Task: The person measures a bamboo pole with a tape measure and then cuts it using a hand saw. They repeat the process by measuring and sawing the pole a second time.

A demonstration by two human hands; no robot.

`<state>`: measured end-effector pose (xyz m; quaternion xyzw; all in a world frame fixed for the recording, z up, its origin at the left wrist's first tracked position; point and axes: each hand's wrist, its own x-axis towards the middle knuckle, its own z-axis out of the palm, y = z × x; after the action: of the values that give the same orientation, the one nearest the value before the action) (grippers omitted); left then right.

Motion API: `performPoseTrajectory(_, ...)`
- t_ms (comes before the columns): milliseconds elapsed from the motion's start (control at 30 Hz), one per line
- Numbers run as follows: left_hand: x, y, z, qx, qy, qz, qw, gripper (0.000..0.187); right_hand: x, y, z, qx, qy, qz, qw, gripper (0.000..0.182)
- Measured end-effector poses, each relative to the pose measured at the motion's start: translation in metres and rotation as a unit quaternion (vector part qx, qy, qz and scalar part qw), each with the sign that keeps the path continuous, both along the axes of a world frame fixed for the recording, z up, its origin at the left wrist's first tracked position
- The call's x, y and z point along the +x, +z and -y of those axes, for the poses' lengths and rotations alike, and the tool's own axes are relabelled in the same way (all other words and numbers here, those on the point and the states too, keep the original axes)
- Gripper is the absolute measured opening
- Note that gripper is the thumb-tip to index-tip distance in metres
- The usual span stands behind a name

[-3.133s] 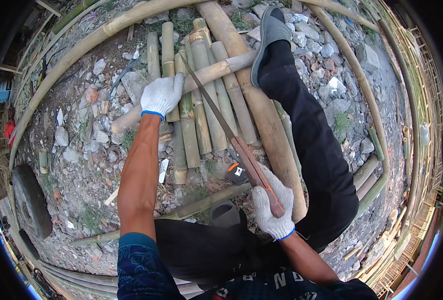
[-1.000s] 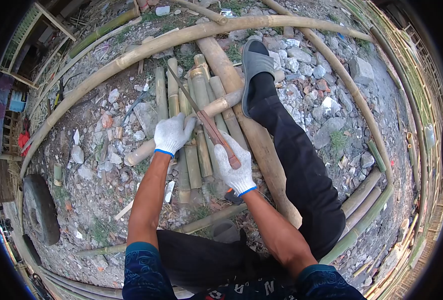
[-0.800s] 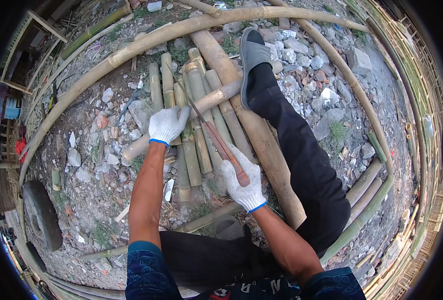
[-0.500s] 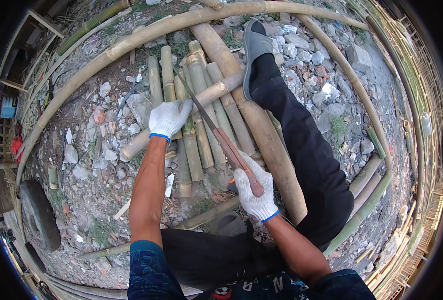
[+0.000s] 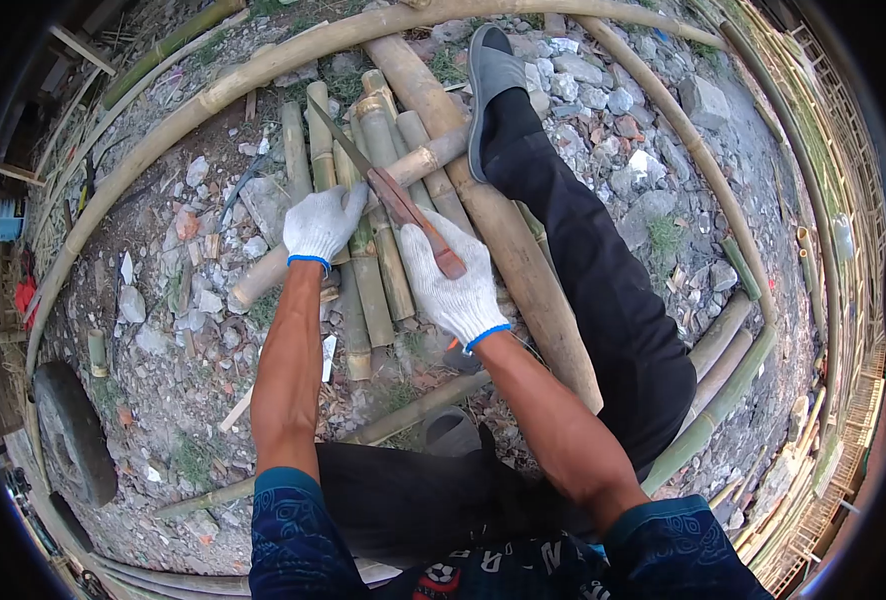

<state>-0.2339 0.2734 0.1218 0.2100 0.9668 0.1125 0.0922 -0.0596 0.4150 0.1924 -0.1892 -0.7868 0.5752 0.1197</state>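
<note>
My right hand point(image 5: 455, 275), in a white knit glove with a blue cuff, is closed round the brown wooden handle of a hand saw point(image 5: 338, 137). Its narrow dark blade points up and left, lying across a bamboo pole point(image 5: 263, 275). My left hand point(image 5: 321, 225), gloved alike, grips that pole just left of the blade, thumb raised beside it. The pole lies crosswise over several cut bamboo pieces point(image 5: 375, 290) and a thick bamboo trunk point(image 5: 533, 290). My sandalled foot point(image 5: 495, 85) rests at the pole's far right end.
Rubble and stones point(image 5: 648, 165) cover the ground around me. A long bent bamboo pole point(image 5: 203, 105) arches along the top and left. An old tyre point(image 5: 71, 430) lies at lower left. More bamboo poles point(image 5: 728, 400) lie right of my leg.
My right hand has pushed the saw forward, up and to the left, so its handle is now nearer the pole. My left hand keeps its hold on the pole. The whole view has shifted slightly.
</note>
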Motion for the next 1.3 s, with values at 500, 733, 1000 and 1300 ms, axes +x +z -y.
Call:
performPoseTrajectory(500, -0.025, -0.027, 0.009, -0.035, -0.024, -0.065, 0.997, 0.045, 0.061, 0.007, -0.003, 0.041, 0.006, 0.008, 0.999, 0.042)
performPoseTrajectory(733, -0.012, -0.017, 0.008, -0.046, -0.041, -0.114, 0.992, 0.042, 0.014, -0.001, 0.003, 0.051, 0.017, -0.006, 0.999, 0.041)
performPoseTrajectory(1000, -0.005, -0.032, 0.014, -0.036, -0.029, -0.075, 0.996, 0.047, 0.101, 0.019, 0.001, -0.027, 0.003, -0.020, 0.999, 0.043)
performPoseTrajectory(1300, -0.033, -0.030, 0.015, -0.021, -0.009, -0.076, 0.997, 0.046, 0.099, 0.014, 0.007, -0.090, -0.020, -0.029, 0.995, 0.042)
